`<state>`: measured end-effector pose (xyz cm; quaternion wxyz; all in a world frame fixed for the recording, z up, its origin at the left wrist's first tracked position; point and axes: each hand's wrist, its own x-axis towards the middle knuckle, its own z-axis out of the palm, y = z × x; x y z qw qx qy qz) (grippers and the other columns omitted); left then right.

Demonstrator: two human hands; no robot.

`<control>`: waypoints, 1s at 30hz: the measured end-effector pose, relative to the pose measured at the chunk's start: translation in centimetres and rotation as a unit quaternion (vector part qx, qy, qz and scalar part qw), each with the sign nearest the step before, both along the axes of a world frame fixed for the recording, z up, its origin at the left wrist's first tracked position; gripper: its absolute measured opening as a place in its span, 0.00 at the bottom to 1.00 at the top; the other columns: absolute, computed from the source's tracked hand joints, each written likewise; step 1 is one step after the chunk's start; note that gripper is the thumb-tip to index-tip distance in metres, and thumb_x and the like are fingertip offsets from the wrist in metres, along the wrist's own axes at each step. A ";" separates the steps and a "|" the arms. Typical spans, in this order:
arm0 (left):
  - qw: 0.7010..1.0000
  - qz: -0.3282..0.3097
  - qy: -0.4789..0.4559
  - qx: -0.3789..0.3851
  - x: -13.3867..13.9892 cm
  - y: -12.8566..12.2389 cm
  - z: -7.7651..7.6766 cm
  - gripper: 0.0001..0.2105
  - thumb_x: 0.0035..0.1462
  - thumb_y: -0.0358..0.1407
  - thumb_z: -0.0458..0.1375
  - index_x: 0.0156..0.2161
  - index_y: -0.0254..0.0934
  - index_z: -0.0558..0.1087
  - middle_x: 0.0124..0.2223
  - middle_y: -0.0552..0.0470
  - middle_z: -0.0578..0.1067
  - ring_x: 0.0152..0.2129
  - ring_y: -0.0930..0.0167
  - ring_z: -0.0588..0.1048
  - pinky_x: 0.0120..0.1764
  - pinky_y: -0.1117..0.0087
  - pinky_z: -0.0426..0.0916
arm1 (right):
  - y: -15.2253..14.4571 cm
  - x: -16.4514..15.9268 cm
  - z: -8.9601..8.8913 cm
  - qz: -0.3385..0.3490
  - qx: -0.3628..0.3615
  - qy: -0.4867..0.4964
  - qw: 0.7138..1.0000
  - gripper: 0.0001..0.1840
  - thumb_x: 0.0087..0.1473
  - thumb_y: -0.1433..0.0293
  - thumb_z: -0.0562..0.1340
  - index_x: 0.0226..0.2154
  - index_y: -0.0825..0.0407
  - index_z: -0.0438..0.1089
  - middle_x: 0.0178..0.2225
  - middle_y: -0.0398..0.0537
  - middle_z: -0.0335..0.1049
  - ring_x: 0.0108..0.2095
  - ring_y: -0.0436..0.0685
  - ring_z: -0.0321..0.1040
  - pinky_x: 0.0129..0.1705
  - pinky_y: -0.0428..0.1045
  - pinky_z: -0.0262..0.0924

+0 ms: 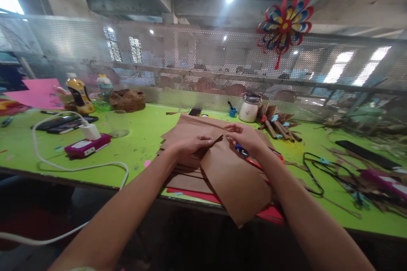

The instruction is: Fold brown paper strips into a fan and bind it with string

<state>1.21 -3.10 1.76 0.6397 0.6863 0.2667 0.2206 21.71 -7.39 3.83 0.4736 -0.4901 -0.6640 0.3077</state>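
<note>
Brown sheet (pixel 237 178), one, in two hands (pixel 192 145), one stack (pixel 190 182) beneath

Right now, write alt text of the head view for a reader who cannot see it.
A person's left hand and right hand hold a brown paper sheet over a paper stack on a green table; a purple power strip lies to the left.

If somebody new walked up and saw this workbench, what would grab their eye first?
Probably the flower-shaped ornament of red, blue and yellow loops, at the upper right in front of the perforated screen. Next might be the bright green table spanning the view. At its near edge, in the middle, the left hand and right hand meet at the upper end of a brown sheet, over a brown paper stack.
</note>
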 end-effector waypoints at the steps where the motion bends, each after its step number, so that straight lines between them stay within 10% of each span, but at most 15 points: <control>1: 1.000 -0.001 0.001 0.013 -0.1 0.1 0.1 0.14 0.52 0.43 0.60 0.40 0.34 0.74 0.40 0.47 0.75 0.37 0.69 0.70 0.40 0.69 0.63 | -0.1 0.1 0.1 0.000 -0.013 0.016 1.000 0.17 0.45 0.64 0.60 0.39 0.55 0.67 0.25 0.44 0.67 0.21 0.48 0.60 0.24 0.45 0.57; 9: 0.991 -0.073 0.019 0.109 -0.4 0.2 0.4 0.18 0.54 0.45 0.58 0.45 0.34 0.73 0.47 0.47 0.74 0.43 0.67 0.68 0.46 0.69 0.60 | -0.4 -0.6 -0.5 0.048 -0.035 -0.096 0.994 0.19 0.48 0.54 0.61 0.27 0.55 0.73 0.22 0.43 0.67 0.24 0.49 0.60 0.26 0.45 0.53; 30: 0.955 -0.093 0.092 0.265 -0.3 -1.1 1.3 0.14 0.51 0.46 0.58 0.39 0.40 0.75 0.36 0.50 0.75 0.37 0.66 0.69 0.40 0.71 0.62 | -0.4 0.1 -0.5 0.076 -0.099 -0.033 0.992 0.20 0.39 0.55 0.66 0.25 0.56 0.70 0.18 0.39 0.62 0.18 0.45 0.52 0.20 0.43 0.43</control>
